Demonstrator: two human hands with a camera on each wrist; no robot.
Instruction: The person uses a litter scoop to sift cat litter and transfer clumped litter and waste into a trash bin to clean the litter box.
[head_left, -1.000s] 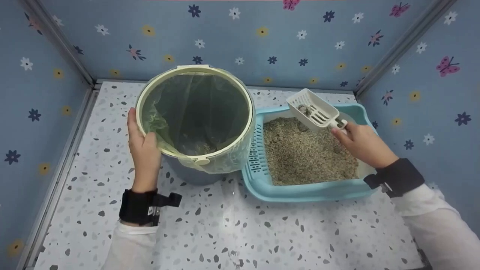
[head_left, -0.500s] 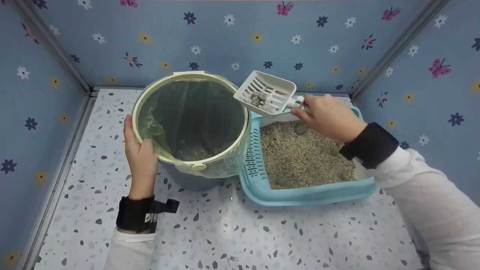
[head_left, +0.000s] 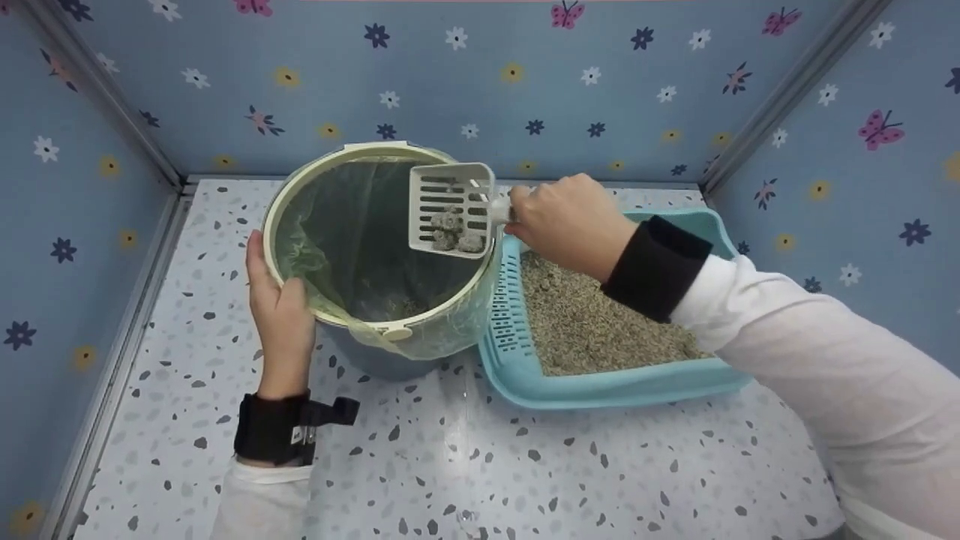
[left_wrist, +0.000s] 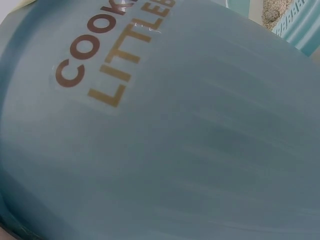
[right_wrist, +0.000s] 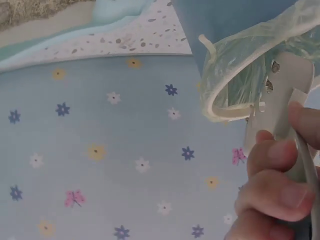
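speckled terrazzo tabletop (head_left: 465,465) runs under everything we see, boxed in by blue flowered walls (head_left: 525,75).

furthest to our left, our left hand (head_left: 281,319) grips the near-left rim of the bin (head_left: 300,184), thumb hooked over the cream ring and onto the green liner bag (head_left: 315,251), the other fingers hidden down the outside wall. a black wrist strap (head_left: 274,427) sits above a white sleeve (head_left: 259,499). the left wrist view is filled with the bin's grey-blue side (left_wrist: 200,150), brown and gold lettering at the top, so it shows nothing of the hand itself.

over the bin's open mouth, toward its right side, hangs the white slotted scoop (head_left: 450,210), tipped steeply so its open end points down into the bag. a few grey clumps (head_left: 451,231) lie at the scoop's lower edge; a little debris rests on the bag's bottom.

next comes our right hand (head_left: 566,221), curled tight round the scoop's handle, just right of the bin's rim and above the near corner of the tray. the right wrist view shows the fingers (right_wrist: 275,180) wrapped on the white handle, with the bagged rim behind.

on the right stands the light blue litter tray (head_left: 600,386), touching the bin's side, filled with tan litter (head_left: 592,322), our right forearm crossing over it.
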